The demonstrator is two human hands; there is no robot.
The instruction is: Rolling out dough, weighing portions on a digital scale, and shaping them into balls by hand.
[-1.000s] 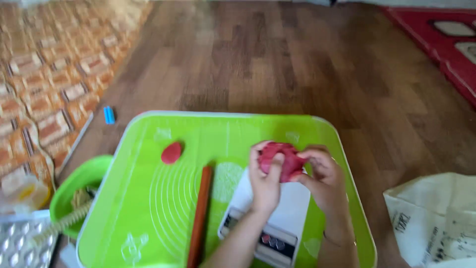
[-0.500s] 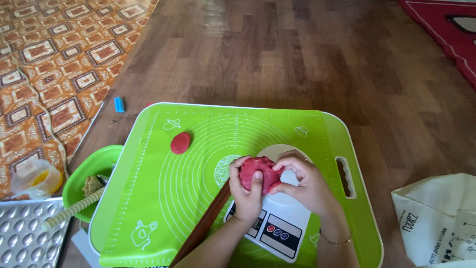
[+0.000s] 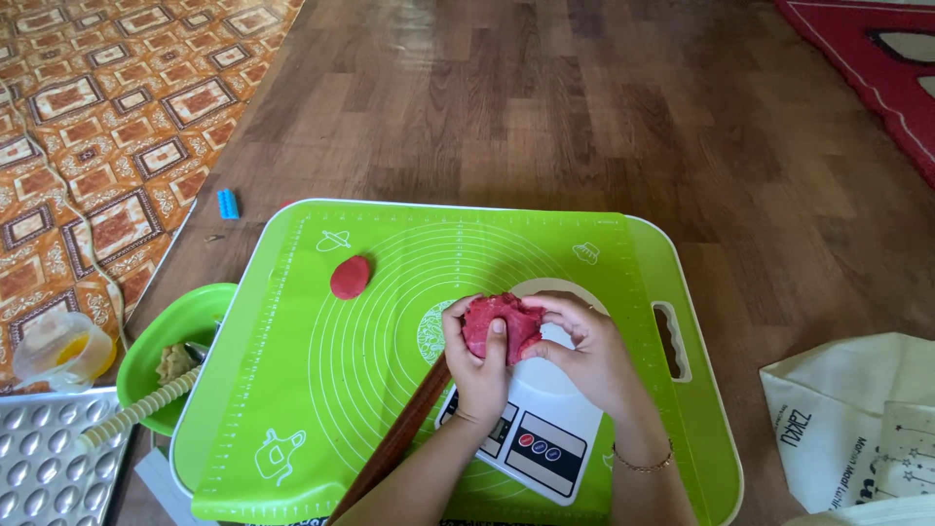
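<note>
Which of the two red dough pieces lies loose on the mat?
The small oval dough piece, lying alone at the mat's upper left. The bigger lump is pinched between both hands, above the scale.

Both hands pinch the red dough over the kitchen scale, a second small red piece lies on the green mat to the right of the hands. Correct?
Not quite. The small red piece lies to the left of the hands, not the right, as the head view shows. The rest holds: left hand and right hand pinch the red dough over the kitchen scale on the green mat.
</note>
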